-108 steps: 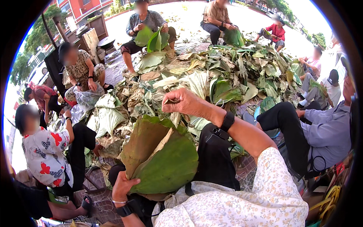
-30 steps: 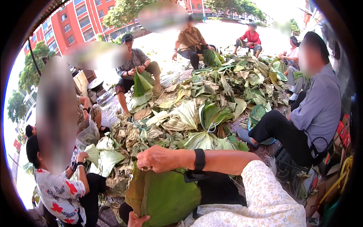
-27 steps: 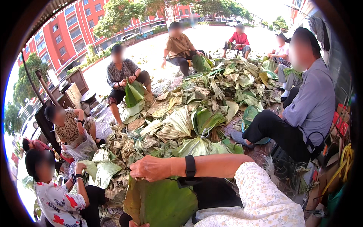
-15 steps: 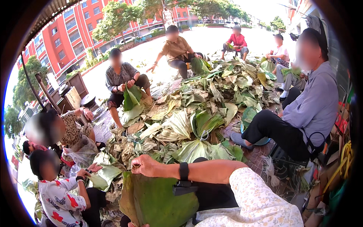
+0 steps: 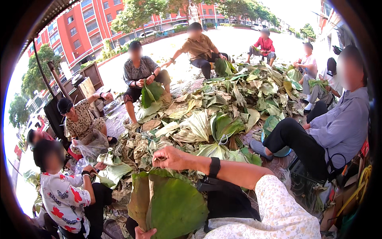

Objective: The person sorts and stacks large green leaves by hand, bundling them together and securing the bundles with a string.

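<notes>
A large green lotus leaf (image 5: 179,203) stands upright in front of me, with a brownish strip folded along its left side. At the lower edge of the picture my left hand (image 5: 145,233) grips the leaf's bottom, thumb pressed on it; the rest of that hand is cut off. My right hand (image 5: 171,158) is closed in a pinch just above the leaf's top edge. What its fingertips hold, if anything, cannot be made out. Past the hands lies a big heap of drying leaves (image 5: 195,129), green to pale brown.
Several people sit around the heap handling leaves, including one in a flowered shirt (image 5: 63,195) close on my left and one in a grey jacket (image 5: 338,123) on my right. A dark crate (image 5: 302,175) and yellow straps (image 5: 364,183) are at right.
My right hand has risen slightly, and my left hand has come up further into view with the leaf. The whole view has shifted a little. The near-left person's hands have drawn together.
</notes>
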Action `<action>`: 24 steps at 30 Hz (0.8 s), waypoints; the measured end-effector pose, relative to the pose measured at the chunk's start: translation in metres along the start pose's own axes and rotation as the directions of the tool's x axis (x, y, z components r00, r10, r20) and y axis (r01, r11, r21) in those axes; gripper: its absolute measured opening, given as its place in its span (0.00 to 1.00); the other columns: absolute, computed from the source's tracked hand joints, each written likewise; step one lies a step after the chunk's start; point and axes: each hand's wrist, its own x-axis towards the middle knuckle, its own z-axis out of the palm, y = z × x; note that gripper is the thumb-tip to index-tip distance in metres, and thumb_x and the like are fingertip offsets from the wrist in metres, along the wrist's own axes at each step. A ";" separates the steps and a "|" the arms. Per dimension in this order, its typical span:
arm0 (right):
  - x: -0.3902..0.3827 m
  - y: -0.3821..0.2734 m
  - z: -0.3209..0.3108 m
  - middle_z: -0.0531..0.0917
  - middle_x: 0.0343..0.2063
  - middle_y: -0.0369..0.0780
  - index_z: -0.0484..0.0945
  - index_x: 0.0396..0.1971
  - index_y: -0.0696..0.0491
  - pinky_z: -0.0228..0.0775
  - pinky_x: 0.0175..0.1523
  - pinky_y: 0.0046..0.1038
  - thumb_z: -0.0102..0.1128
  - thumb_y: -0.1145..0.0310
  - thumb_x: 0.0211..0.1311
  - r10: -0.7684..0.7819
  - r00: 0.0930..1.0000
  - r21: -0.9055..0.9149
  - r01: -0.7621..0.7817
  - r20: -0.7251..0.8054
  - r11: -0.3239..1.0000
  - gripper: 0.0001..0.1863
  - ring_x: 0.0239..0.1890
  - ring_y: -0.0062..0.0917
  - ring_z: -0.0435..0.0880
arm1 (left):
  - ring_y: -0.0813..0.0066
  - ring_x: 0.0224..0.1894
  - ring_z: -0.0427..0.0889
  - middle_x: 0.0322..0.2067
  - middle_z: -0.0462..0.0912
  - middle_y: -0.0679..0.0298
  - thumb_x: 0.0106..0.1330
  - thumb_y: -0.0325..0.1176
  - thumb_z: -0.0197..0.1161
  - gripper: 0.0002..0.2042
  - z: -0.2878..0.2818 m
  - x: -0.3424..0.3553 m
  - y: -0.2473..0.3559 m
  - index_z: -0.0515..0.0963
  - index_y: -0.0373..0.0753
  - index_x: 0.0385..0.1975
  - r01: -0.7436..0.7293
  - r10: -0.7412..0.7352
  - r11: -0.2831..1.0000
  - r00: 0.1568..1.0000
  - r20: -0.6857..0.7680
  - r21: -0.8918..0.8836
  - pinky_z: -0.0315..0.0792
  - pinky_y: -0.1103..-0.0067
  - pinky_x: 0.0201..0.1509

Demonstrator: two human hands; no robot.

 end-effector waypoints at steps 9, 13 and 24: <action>-0.018 -0.016 0.024 0.67 0.15 0.38 0.72 0.26 0.60 0.57 0.25 0.24 0.64 0.69 0.47 -0.145 0.989 -0.015 0.145 0.030 0.989 0.12 0.19 0.19 0.63 | 0.72 0.36 0.66 0.30 0.66 0.64 0.56 0.24 0.56 0.07 -0.009 0.003 -0.017 0.70 0.35 0.34 -0.152 0.145 0.986 0.986 0.082 0.073 0.62 0.78 0.43; -0.016 -0.016 0.023 0.69 0.16 0.36 0.72 0.27 0.60 0.59 0.27 0.23 0.63 0.71 0.48 -0.129 0.991 0.042 0.130 -0.032 0.991 0.11 0.21 0.17 0.65 | 0.68 0.38 0.65 0.33 0.64 0.61 0.57 0.23 0.53 0.07 -0.019 0.007 -0.027 0.74 0.34 0.34 -0.284 0.233 0.848 0.958 0.165 0.448 0.61 0.76 0.45; -0.015 -0.011 0.028 0.72 0.16 0.41 0.70 0.22 0.58 0.63 0.30 0.27 0.61 0.72 0.46 -0.133 0.963 -0.049 0.125 -0.235 0.991 0.08 0.22 0.26 0.71 | 0.67 0.37 0.65 0.32 0.62 0.61 0.57 0.21 0.51 0.10 -0.015 0.004 -0.021 0.77 0.38 0.35 -0.022 -0.001 0.975 0.995 0.102 0.221 0.62 0.77 0.43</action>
